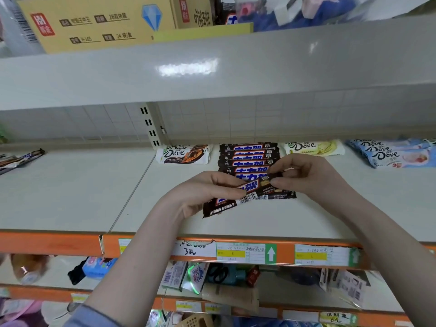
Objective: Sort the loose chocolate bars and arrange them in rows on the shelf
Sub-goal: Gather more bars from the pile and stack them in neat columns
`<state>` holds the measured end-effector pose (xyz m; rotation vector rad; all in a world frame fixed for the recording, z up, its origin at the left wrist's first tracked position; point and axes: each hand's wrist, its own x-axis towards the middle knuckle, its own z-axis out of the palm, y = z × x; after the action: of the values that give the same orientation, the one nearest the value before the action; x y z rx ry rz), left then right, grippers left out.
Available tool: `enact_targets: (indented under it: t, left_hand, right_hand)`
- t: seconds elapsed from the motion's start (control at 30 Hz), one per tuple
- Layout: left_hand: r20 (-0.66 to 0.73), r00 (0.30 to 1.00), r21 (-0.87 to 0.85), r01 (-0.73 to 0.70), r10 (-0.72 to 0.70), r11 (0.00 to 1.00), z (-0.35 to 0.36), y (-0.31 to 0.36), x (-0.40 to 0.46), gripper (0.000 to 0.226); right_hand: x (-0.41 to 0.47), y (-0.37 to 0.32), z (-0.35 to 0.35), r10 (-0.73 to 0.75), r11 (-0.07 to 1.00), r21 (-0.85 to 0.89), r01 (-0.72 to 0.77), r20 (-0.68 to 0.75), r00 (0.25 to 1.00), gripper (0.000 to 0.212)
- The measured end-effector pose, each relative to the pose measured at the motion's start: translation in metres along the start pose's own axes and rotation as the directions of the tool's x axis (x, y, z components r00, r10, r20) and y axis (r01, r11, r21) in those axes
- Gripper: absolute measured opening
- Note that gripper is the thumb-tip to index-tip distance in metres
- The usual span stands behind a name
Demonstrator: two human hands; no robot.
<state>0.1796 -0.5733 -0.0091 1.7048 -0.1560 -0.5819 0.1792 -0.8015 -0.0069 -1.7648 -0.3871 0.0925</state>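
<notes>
Both hands hold dark brown Snickers bars just above the white shelf. My left hand grips their left end from above. At their right end, my right hand pinches the wrapper. Right behind them lies a row of several Snickers bars, overlapping toward the back wall. A white and brown Dove bar lies to the left of that row. On the row's other side rests a white and yellow Dove bar, and pale blue Dove bars are stacked at the far right.
More dark bars lie at the shelf's far left. An orange price rail with labels runs along the front edge. A grey shelf overhangs above, carrying cardboard boxes. Lower shelves hold mixed goods.
</notes>
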Motion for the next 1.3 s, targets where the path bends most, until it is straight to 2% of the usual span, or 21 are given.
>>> enact_targets:
  t: [0.1, 0.23, 0.43, 0.5, 0.57, 0.67, 0.83, 0.93, 1.07, 1.17, 1.3]
  left_hand:
    - [0.007, 1.000, -0.023, -0.028, 0.028, 0.999, -0.003, 0.001, -0.001, 0.035]
    - [-0.002, 0.998, -0.085, -0.068, 0.068, 0.994, -0.005, 0.001, -0.003, 0.035]
    - [-0.191, 0.978, -0.068, -0.104, 0.089, 0.992, 0.003, -0.008, -0.002, 0.031]
    - [-0.264, 0.957, 0.017, -0.119, 0.119, 0.993, 0.007, -0.011, 0.000, 0.028]
    - [-0.334, 0.925, 0.205, -0.115, 0.180, 0.972, 0.011, -0.013, 0.002, 0.024]
    - [-0.376, 0.878, 0.475, -0.092, 0.296, 0.875, 0.021, -0.021, 0.005, 0.019]
    - [-0.369, 0.793, 0.706, -0.101, 0.485, 0.701, 0.030, -0.032, 0.004, 0.022]
    - [-0.325, 0.779, 0.773, -0.108, 0.536, 0.625, 0.029, -0.037, 0.002, 0.032]
    - [-0.282, 0.792, 0.802, -0.116, 0.542, 0.586, 0.027, -0.042, -0.001, 0.042]
    - [-0.266, 0.793, 0.820, -0.113, 0.548, 0.561, 0.026, -0.042, 0.000, 0.042]
    - [-0.251, 0.794, 0.832, -0.116, 0.554, 0.543, 0.024, -0.041, 0.002, 0.042]
  right_hand:
    - [-0.003, 0.000, -0.005, 0.012, 0.991, -0.133, -0.006, 0.040, 0.999, 0.030]
    - [-0.007, 0.006, -0.013, -0.008, 0.966, -0.258, 0.011, 0.011, 1.000, 0.035]
    - [-0.016, 0.012, -0.016, -0.034, 0.940, -0.339, 0.040, 0.025, 0.999, 0.044]
    - [-0.018, 0.015, -0.018, -0.032, 0.929, -0.368, 0.038, 0.022, 0.999, 0.042]
    - [-0.019, 0.018, -0.019, -0.053, 0.899, -0.435, 0.054, 0.014, 0.998, 0.040]
    - [-0.020, 0.025, -0.017, -0.096, 0.835, -0.544, 0.083, 0.004, 0.995, 0.037]
    - [-0.023, 0.038, -0.014, -0.125, 0.767, -0.635, 0.089, -0.012, 0.992, 0.039]
    - [-0.024, 0.042, -0.014, -0.153, 0.724, -0.682, 0.105, -0.010, 0.988, 0.036]
    - [-0.025, 0.045, -0.014, -0.169, 0.684, -0.718, 0.126, 0.011, 0.985, 0.035]
    - [-0.024, 0.047, -0.013, -0.194, 0.632, -0.761, 0.147, 0.028, 0.981, 0.034]
    - [-0.020, 0.048, -0.010, -0.195, 0.626, -0.767, 0.140, 0.019, 0.981, 0.035]
